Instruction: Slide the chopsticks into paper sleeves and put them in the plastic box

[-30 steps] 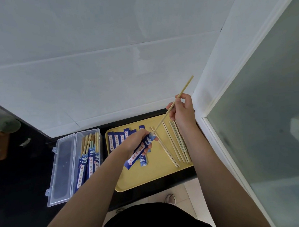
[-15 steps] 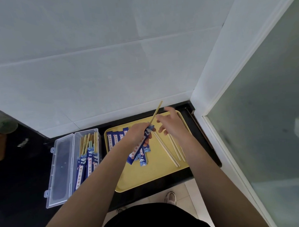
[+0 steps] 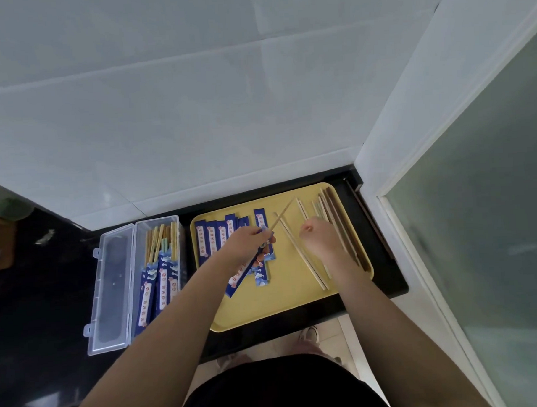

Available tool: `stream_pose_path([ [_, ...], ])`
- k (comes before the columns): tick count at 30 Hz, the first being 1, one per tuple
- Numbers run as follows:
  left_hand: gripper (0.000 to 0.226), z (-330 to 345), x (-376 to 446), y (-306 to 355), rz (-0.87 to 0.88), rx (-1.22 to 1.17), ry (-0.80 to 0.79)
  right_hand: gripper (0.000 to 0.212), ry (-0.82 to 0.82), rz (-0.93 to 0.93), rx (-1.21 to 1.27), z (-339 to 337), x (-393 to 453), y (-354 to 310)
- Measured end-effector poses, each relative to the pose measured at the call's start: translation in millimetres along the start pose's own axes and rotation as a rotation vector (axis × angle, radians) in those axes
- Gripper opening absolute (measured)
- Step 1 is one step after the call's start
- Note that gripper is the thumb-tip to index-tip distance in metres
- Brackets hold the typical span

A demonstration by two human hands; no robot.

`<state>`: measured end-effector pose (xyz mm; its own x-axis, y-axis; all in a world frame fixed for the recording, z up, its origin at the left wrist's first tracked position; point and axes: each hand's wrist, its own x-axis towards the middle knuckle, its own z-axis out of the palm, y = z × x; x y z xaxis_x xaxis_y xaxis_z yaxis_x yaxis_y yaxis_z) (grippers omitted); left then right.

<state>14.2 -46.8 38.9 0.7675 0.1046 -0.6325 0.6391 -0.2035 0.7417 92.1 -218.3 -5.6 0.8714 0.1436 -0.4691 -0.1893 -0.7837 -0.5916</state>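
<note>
Nearest us, our two forearms reach out over the black counter (image 3: 44, 305) toward the yellow tray (image 3: 284, 301). Our left hand (image 3: 246, 242) is curled around a blue paper sleeve (image 3: 242, 273), which slants back toward us across the tray, and a single chopstick (image 3: 281, 213) sticks out of its far end, pointing up and away to the right. Our right hand (image 3: 319, 242) hovers low over the loose chopsticks (image 3: 303, 257) lying on the right part of the tray; its fingers are bent downward, but we cannot tell whether they grip anything. Beyond the left hand, a row of empty sleeves (image 3: 215, 236) lies side by side at the tray's far left. To the left of the tray, the clear plastic box (image 3: 132, 277) stands open with its lid folded out, holding sleeved chopsticks (image 3: 161, 269). Behind everything rises a white tiled wall (image 3: 195, 99).
</note>
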Motion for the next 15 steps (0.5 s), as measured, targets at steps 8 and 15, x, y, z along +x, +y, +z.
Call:
stream_pose_path([
  [8, 0.028, 8.5, 10.8, -19.1, -0.108, -0.098, 0.086, 0.012, 0.008, 0.049, -0.386, 43.8, 4.1, 43.9],
  [15, 0.026, 13.6, 15.0, -20.2, -0.166, -0.172, 0.098, 0.015, 0.003, 0.041, -0.329, 36.4, 3.7, 41.7],
])
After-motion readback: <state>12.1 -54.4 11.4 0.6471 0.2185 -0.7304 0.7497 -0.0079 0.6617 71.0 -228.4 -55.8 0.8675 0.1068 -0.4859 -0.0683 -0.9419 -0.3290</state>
